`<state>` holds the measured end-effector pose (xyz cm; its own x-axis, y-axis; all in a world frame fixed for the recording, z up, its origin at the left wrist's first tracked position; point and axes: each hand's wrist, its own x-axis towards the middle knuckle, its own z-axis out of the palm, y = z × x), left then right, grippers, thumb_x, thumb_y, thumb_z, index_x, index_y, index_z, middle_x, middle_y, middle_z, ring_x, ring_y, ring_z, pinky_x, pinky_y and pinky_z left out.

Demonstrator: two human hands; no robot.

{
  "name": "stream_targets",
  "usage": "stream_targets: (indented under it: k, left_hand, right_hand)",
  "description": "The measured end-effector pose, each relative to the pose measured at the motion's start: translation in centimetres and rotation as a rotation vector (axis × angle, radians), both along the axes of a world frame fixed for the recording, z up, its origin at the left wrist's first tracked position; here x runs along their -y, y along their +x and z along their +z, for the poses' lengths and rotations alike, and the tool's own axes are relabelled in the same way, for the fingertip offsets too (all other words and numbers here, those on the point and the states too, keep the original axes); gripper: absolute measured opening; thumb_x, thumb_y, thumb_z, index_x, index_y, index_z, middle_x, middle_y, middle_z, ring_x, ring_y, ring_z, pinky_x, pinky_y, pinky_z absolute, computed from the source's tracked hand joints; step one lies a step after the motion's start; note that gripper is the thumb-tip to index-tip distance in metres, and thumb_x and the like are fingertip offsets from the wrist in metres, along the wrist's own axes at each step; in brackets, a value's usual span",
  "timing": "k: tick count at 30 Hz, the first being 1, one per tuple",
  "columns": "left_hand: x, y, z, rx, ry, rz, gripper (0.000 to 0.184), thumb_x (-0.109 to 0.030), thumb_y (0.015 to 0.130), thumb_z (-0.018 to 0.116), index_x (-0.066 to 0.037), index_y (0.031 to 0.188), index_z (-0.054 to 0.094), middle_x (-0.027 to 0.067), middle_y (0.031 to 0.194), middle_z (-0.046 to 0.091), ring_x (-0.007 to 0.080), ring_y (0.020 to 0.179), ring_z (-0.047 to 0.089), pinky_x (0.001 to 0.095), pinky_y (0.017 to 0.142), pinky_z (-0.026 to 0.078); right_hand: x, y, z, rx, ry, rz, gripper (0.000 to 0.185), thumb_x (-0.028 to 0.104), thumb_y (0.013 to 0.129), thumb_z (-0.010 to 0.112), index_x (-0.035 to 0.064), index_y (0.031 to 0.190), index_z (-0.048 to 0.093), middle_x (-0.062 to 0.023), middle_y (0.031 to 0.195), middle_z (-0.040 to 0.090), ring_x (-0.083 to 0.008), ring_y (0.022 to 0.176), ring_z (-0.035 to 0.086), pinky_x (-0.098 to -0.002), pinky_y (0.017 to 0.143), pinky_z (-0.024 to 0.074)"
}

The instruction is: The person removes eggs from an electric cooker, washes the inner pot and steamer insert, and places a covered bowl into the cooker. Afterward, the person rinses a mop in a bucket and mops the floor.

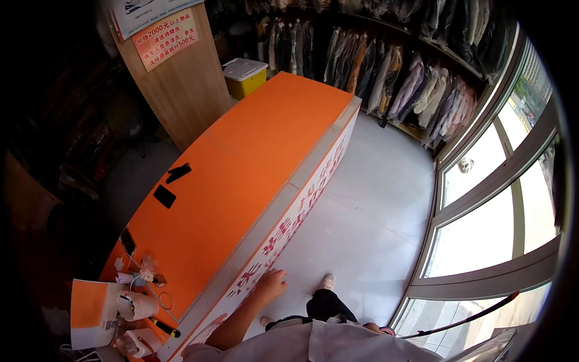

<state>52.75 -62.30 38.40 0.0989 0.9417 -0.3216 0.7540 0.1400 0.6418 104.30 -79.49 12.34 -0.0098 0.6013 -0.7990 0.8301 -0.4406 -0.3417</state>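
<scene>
My left hand (pixel 272 283) hangs beside the white front panel of the orange counter (pixel 241 157), its fingers curled; whether anything is in them is too small to tell. Low in the view, my right hand (pixel 373 327) shows only in part at the edge of my light shirt, and its fingers are hidden. Two dark flat objects, one of them a black phone-like slab (pixel 164 196), lie near the counter's far left edge. At the near left end stand two cups (pixel 137 306) with small items, a yellow and black cutter (pixel 166 327) and cables.
Bagged clothes (pixel 362 66) hang on racks at the back. A yellow bin with a white lid (pixel 245 78) stands behind the counter, near a wooden panel (pixel 175 84) with a red notice. Glass doors (pixel 476 235) line the right side, beyond the grey floor (pixel 362 199).
</scene>
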Motion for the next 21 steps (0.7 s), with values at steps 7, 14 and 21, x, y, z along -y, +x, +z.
stream_targets:
  k: [7,14,21]
  left_hand:
    - [-14.4,16.2,-1.5,-0.259,-0.044,-0.484,0.035,-0.021,0.077,0.056,-0.007,0.109,0.058,0.0165,0.105,0.059,0.0314,0.101,0.057,0.0443,0.084,0.046]
    - [-27.8,25.9,-0.3,-0.162,-0.2,-0.594,0.036,-0.022,0.08,0.054,-0.009,0.113,0.058,0.0164,0.107,0.058,0.0325,0.102,0.055,0.0425,0.088,0.044]
    - [-44.4,28.9,-4.5,-0.252,-0.275,-0.584,0.035,-0.019,0.079,0.052,-0.011,0.112,0.06,0.0149,0.111,0.06,0.0303,0.104,0.057,0.0415,0.087,0.046]
  right_hand:
    - [-6.7,6.4,3.4,-0.176,-0.008,-0.791,0.028,0.015,0.081,0.048,0.0033,0.103,0.061,-0.0161,0.09,0.066,-0.0258,0.074,0.066,-0.0371,0.061,0.0534]
    - [-26.7,9.0,6.1,-0.21,-0.057,-1.04,0.026,0.008,0.081,0.045,0.0005,0.103,0.056,-0.0116,0.074,0.062,-0.0197,0.055,0.062,-0.0293,0.042,0.0464]
    - [-47.2,12.7,6.2,-0.362,0.141,-0.808,0.031,0.007,0.078,0.05,-0.0009,0.108,0.056,-0.0134,0.077,0.064,-0.0191,0.057,0.063,-0.0282,0.045,0.048]
